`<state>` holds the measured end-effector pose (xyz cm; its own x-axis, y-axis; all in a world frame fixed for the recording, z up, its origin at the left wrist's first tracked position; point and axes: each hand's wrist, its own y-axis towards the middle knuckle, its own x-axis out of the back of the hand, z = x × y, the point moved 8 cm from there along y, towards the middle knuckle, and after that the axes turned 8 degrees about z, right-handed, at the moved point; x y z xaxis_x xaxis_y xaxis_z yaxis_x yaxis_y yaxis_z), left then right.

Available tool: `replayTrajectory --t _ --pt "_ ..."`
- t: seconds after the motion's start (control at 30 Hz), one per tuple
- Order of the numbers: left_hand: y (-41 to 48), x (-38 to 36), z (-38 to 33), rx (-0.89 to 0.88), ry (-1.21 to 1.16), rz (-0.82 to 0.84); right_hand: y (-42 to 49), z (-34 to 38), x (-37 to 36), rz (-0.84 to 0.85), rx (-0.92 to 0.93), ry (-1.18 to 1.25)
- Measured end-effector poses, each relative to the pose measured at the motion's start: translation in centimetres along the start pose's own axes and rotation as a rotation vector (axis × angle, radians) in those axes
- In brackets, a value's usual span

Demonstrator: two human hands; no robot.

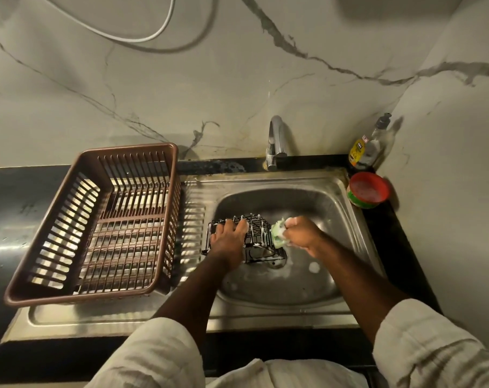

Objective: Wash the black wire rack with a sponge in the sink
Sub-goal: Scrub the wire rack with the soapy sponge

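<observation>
The black wire rack (pixel 258 233) stands in the steel sink basin (pixel 316 208), over the drain, with white foam on its wires. My left hand (pixel 229 239) lies on top of the rack, fingers curled over its far edge, and holds it steady. My right hand (pixel 300 233) grips a soapy green sponge (pixel 279 233) and presses it against the rack's right side. Part of the rack is hidden under my left hand.
A brown plastic dish basket (pixel 92 219) sits on the draining board to the left. The chrome tap (pixel 275 141) rises behind the basin. A dish soap bottle (pixel 370 147) and a red-rimmed soap tub (pixel 367 190) stand at the back right corner.
</observation>
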<state>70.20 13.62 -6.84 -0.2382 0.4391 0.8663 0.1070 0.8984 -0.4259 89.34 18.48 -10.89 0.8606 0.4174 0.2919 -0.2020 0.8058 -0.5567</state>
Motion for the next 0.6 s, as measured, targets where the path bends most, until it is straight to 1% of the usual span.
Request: replayTrajectory --t 0.07,0.17,0.23,0.27,0.37,0.47,0.6 --pt "-0.2 -0.1 -0.2 0.001 0.008 0.01 0.2 0.3 -1.0 -0.016 0.068 -0.021" --pt "-0.1 -0.2 -0.9 -0.016 0.039 0.036 0.1 0.9 -1.0 -0.195 0.095 0.024" --pt "-0.1 -0.4 -1.2 -0.027 0.052 0.053 -0.4 1.5 -1.0 -0.282 0.122 0.006" --pt "0.0 -0.4 -1.3 -0.026 0.056 0.057 -0.4 1.6 -1.2 -0.292 0.131 -0.035" --pt "-0.1 -0.4 -1.1 -0.006 0.054 0.06 -0.9 0.9 -2.3 -0.235 0.078 -0.167" --pt "-0.1 -0.5 -0.9 -0.005 0.06 0.061 -1.2 0.1 -2.9 -0.192 0.092 -0.163" --pt "0.0 -0.5 -0.9 0.019 0.056 0.099 -1.6 0.4 -2.5 -0.222 0.138 -0.2"
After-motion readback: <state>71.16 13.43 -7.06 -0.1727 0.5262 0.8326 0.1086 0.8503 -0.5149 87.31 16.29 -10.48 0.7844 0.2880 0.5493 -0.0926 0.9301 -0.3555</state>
